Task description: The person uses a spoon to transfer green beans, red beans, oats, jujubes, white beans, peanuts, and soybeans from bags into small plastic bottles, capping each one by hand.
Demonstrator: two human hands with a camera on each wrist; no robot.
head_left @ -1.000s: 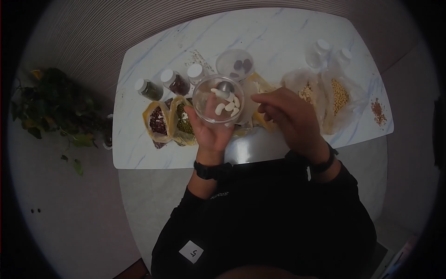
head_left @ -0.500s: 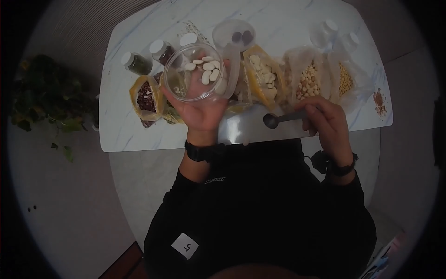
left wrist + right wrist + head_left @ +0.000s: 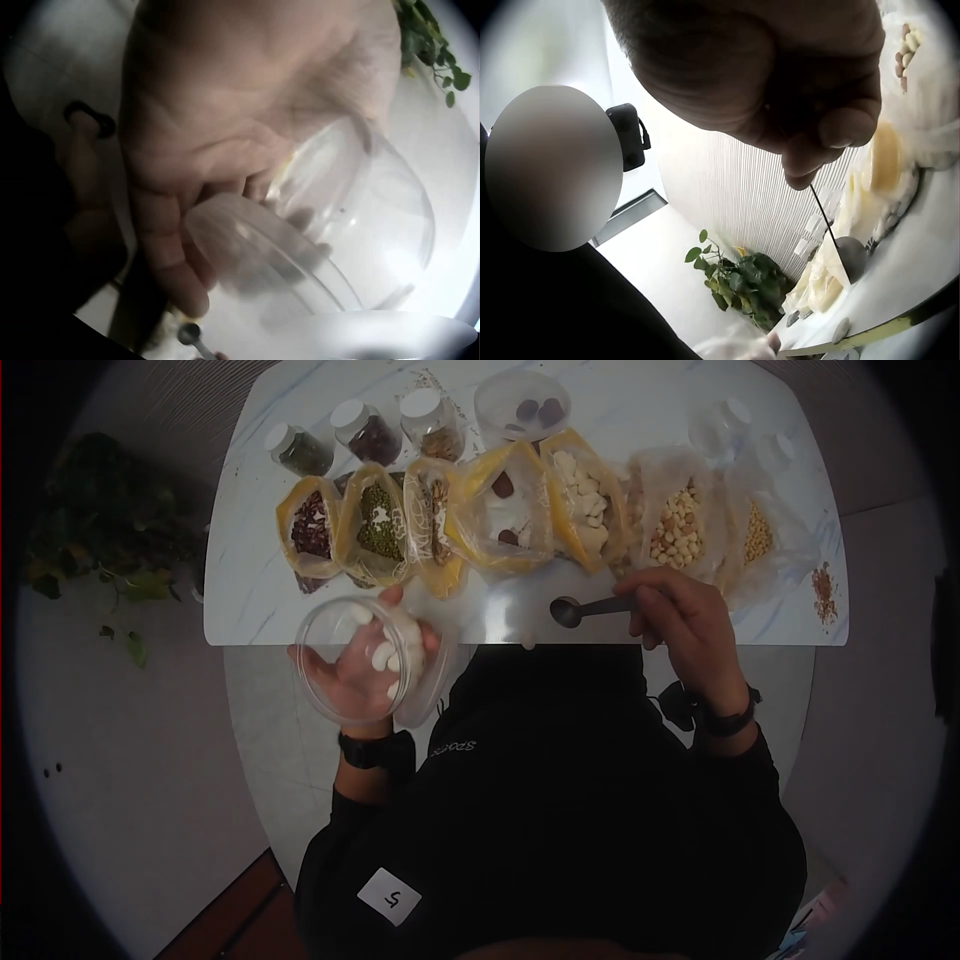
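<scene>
In the head view, my left hand [image 3: 232, 97] holds a clear plastic tub [image 3: 304, 635] tilted in front of the table edge, with several white beans [image 3: 383, 656] inside. The tub's clear lid [image 3: 259, 259] is held at the fingers of that same hand, beside the tub. My right hand [image 3: 692, 628] pinches the handle of a dark measuring spoon [image 3: 597, 607] over the front of the table. The spoon's round bowl points left and looks empty. Behind it stands an open yellow-edged bag of white beans [image 3: 585, 500].
Open bags of dark red beans [image 3: 312, 528], green beans [image 3: 380, 530], peanuts [image 3: 678, 530] and yellow beans [image 3: 758, 540] line the table. White-capped jars [image 3: 365, 435] and a clear dish [image 3: 490, 410] stand behind. One white bean [image 3: 528, 644] lies at the front edge.
My left hand has lowered the tub and lid toward me and leftward, uncovering the bags behind. My right hand has moved right with the spoon, then stayed nearly still.
</scene>
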